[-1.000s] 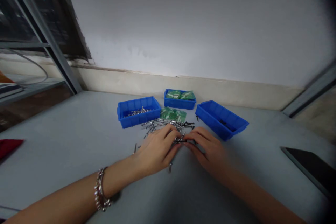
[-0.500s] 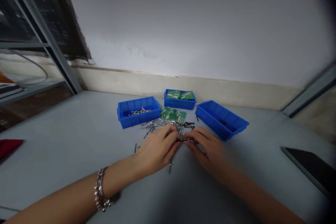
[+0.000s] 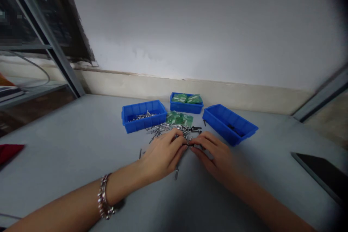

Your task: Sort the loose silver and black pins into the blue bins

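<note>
My left hand [image 3: 163, 152] and my right hand [image 3: 214, 152] meet over the table, fingertips nearly touching. Both pinch a slim, dark, screw-like piece [image 3: 191, 145], mostly hidden by the fingers. Right behind them spreads a loose pile of silver screws [image 3: 163, 127], with a few black screws [image 3: 195, 129] at its right side. One silver screw [image 3: 176, 173] lies in front of my left hand, apart from the pile. A green-printed plastic packet [image 3: 179, 119] lies flat behind the pile.
A blue bin [image 3: 144, 125] at left holds silver screws. Another blue bin [image 3: 186, 107] at the back holds green packets. The right blue bin [image 3: 223, 127] has a few dark pieces inside. A dark flat device [image 3: 320, 174] lies at right, red material [image 3: 11, 152] at far left.
Both hands stay in the same place, with only a slight shift of the fingers around the dark piece. The bins and the pile look the same.
</note>
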`<state>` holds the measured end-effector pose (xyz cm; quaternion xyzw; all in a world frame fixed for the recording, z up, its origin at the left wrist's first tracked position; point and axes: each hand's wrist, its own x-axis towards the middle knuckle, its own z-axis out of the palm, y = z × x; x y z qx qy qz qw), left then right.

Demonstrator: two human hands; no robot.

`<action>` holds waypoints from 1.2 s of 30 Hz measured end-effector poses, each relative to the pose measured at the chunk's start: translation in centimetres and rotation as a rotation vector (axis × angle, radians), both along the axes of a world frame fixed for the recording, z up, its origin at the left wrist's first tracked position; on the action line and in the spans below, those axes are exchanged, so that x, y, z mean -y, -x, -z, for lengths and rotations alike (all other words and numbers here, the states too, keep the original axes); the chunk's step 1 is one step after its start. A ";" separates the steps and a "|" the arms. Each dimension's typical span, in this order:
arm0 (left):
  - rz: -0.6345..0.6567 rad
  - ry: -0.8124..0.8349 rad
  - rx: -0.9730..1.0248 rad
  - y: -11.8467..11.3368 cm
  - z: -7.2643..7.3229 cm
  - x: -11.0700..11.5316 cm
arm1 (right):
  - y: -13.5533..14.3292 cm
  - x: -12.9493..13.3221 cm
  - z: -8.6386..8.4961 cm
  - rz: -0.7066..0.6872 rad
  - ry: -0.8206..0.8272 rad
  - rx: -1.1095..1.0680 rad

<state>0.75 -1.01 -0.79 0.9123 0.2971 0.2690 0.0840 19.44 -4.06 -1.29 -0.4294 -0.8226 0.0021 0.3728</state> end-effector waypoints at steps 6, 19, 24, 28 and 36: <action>-0.012 0.026 -0.005 0.0 0.0 0.0 | 0.0 0.0 0.0 -0.019 0.002 -0.009; -0.001 -0.007 0.029 0.0 0.2 -0.1 | 0.0 0.2 -0.2 0.006 0.007 -0.003; -0.002 -0.015 0.034 0.0 0.1 0.0 | 0.1 0.3 -0.3 0.020 0.019 -0.003; -0.002 -0.019 0.037 0.0 0.0 0.1 | 0.1 0.3 -0.3 0.025 0.032 0.004; 0.002 -0.016 0.037 0.1 0.0 0.1 | 0.1 0.2 -0.3 -0.017 -0.006 -0.021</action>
